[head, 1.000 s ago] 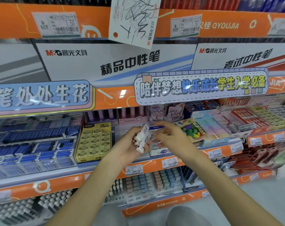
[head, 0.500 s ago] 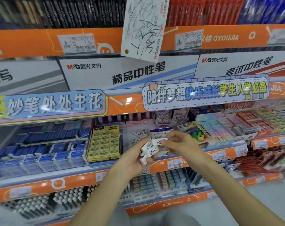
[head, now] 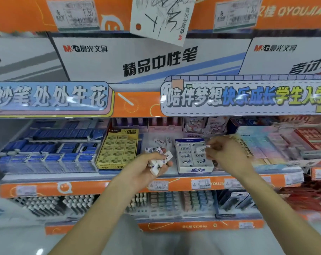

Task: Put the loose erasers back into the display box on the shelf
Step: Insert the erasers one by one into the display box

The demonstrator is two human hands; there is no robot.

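Note:
The white and blue display box (head: 195, 169) stands on the middle shelf, with rows of white erasers in it. My left hand (head: 146, 167) hovers just left of the box and grips a small bunch of white erasers (head: 160, 162). My right hand (head: 227, 155) is over the box's upper right corner and pinches a single white eraser (head: 201, 149) at its fingertips. A few loose erasers (head: 160, 142) lie on the bare shelf between the box and the yellow box.
A yellow 2B eraser box (head: 119, 148) sits left of the loose erasers, with blue packs (head: 51, 150) beyond it. Pastel eraser boxes (head: 266, 144) fill the right side. An orange shelf edge (head: 100, 187) with price tags runs below; pens fill the lower shelf.
My right hand has drawn away from my left hand to the right with one eraser and now sits over the display box. The view has shifted closer to the shelf.

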